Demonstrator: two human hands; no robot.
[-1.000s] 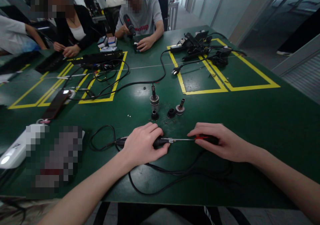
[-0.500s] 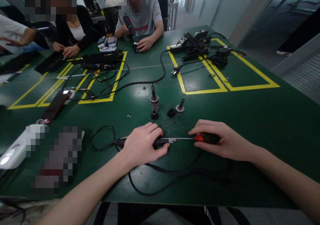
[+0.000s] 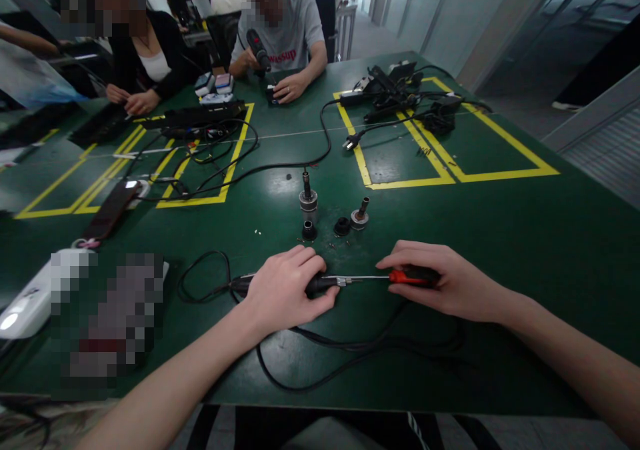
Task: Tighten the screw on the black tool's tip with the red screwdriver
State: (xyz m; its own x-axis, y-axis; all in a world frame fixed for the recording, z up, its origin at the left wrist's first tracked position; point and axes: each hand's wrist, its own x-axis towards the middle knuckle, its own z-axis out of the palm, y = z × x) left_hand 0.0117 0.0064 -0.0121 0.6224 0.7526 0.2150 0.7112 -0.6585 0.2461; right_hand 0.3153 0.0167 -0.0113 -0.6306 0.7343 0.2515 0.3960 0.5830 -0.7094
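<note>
My left hand (image 3: 287, 289) is closed around a black corded tool handle (image 3: 317, 286) lying low over the table. A small metal end sticks out of it to the right. My right hand (image 3: 453, 283) grips a screwdriver (image 3: 413, 276) by its red and black handle. Its thin shaft runs left along the metal end to the black handle; whether the tip sits on a screw is too small to tell. Just beyond stand a metal barrel (image 3: 309, 203) with a black collar (image 3: 309, 231) before it, a black ring (image 3: 343, 226) and a short metal nozzle (image 3: 360, 218).
Black cable (image 3: 300, 389) loops across the green table (image 3: 500, 237) below my hands. A phone (image 3: 111, 210) and a white device (image 3: 35, 297) lie left. Tangled adapters (image 3: 395, 93) sit far right. Two people work opposite; one holds a black tool (image 3: 258, 50).
The screwdriver's handle has turned slightly, showing more red. Both my hands stay in place. At far left, a person's arm has shifted.
</note>
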